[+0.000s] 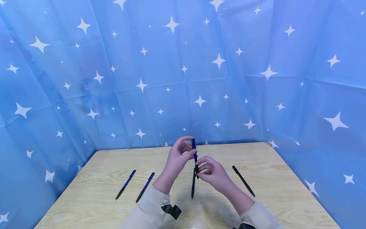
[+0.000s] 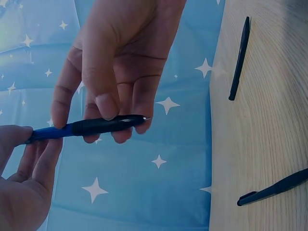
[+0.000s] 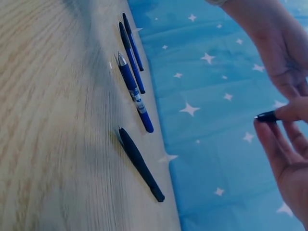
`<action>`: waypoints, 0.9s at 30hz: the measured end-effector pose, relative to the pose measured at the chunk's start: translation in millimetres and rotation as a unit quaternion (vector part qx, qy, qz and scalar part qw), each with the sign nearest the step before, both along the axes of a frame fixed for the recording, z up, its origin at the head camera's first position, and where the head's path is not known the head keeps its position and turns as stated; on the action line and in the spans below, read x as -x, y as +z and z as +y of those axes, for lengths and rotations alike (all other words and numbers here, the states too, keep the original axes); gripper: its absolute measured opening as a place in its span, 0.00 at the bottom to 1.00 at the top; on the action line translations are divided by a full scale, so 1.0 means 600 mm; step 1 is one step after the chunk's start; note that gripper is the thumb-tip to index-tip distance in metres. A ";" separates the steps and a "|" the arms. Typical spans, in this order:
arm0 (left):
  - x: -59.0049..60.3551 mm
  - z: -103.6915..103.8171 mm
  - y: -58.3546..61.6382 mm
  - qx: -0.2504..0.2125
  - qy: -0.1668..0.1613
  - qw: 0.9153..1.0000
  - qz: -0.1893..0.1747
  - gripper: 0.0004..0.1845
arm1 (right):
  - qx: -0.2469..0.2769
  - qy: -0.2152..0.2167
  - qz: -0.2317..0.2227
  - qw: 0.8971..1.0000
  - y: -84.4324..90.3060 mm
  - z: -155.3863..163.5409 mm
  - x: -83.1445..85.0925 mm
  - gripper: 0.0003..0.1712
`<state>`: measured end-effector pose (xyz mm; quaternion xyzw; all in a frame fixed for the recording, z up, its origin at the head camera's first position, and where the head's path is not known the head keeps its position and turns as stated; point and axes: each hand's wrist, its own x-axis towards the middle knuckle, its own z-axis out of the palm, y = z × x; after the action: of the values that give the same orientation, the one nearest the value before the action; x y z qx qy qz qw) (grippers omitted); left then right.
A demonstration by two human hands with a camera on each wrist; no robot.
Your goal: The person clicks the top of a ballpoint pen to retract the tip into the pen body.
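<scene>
In the head view a pen with a blue barrel [image 1: 195, 152] and a black grip section stands nearly upright above the table, tip down. My left hand [image 1: 178, 158] pinches its blue upper end between thumb and fingers. Lower down, my right hand [image 1: 213, 174] pinches the black section [image 2: 98, 126] near the tip; the left wrist view shows a small metal point sticking out. Behind the held pen in the head view, a black pen [image 1: 193, 187] lies on the table. In the right wrist view only the dark tip end [image 3: 267, 117] of the held pen shows.
Two blue pens with black grips [image 1: 125, 184] [image 1: 145, 187] lie on the left of the wooden table [image 1: 108, 159]. Another black pen [image 1: 243, 180] lies on the right. The right wrist view also shows a blue pen with a patterned band [image 3: 134, 91]. A starry blue curtain [image 1: 154, 70] surrounds the table.
</scene>
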<state>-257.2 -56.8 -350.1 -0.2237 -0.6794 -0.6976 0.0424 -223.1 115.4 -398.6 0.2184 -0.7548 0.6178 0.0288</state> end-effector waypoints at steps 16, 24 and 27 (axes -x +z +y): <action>-0.001 -0.002 -0.006 0.006 0.017 1.000 0.013 0.22 | 0.024 0.004 -0.012 1.000 -0.009 0.002 0.004 0.15; -0.006 -0.004 0.001 -0.002 0.019 1.000 -0.006 0.21 | 0.042 0.028 -0.009 0.999 -0.011 0.001 0.003 0.15; -0.007 -0.003 0.006 0.006 0.019 1.000 -0.006 0.20 | 0.043 0.028 -0.013 0.999 -0.011 0.002 0.005 0.15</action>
<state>-253.0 -58.8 -346.8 -0.2074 -0.6877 -0.6939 0.0504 -226.1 116.8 -405.5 0.2298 -0.7217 0.6529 0.0112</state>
